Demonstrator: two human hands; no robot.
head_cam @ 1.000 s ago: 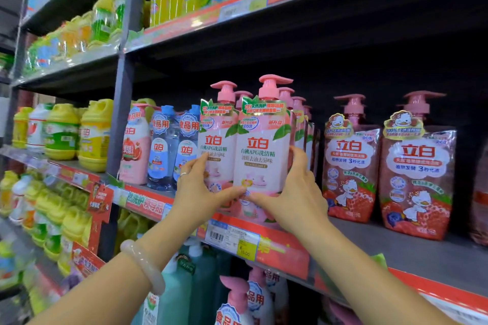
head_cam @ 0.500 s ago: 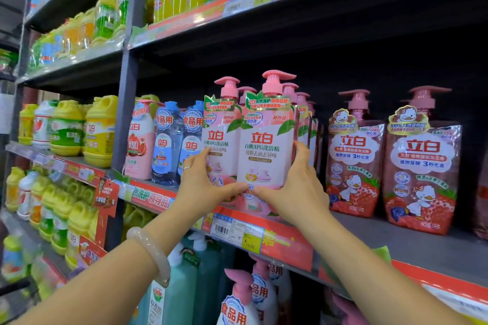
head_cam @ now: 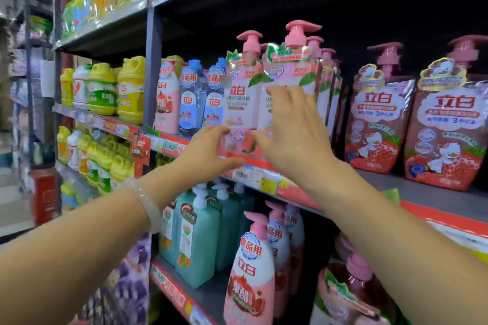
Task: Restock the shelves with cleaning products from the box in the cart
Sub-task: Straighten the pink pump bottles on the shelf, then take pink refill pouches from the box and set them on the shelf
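Observation:
A twin pack of pink pump bottles (head_cam: pixel 241 103) in clear wrap stands at the front edge of the middle shelf (head_cam: pixel 266 179), ahead of a row of the same pink bottles (head_cam: pixel 327 82). My left hand (head_cam: pixel 208 150) hovers at the pack's lower left corner, fingers apart and holding nothing. My right hand (head_cam: pixel 293 132) is spread flat in front of the pack's right bottle and hides its lower label. Motion blur keeps me from telling whether either hand touches the wrap. The box and cart are out of view.
Red duck-printed pump packs (head_cam: pixel 380 119) stand to the right. Blue bottles (head_cam: pixel 191 103) and yellow jugs (head_cam: pixel 130 90) stand to the left, past a grey upright (head_cam: pixel 151 60). Teal pump bottles (head_cam: pixel 198 235) and a pink bottle (head_cam: pixel 249 272) fill the shelf below.
Both hands gripped the twin pack by its sides before. Now their fingers have opened and come off it, and the pack rests on the shelf.

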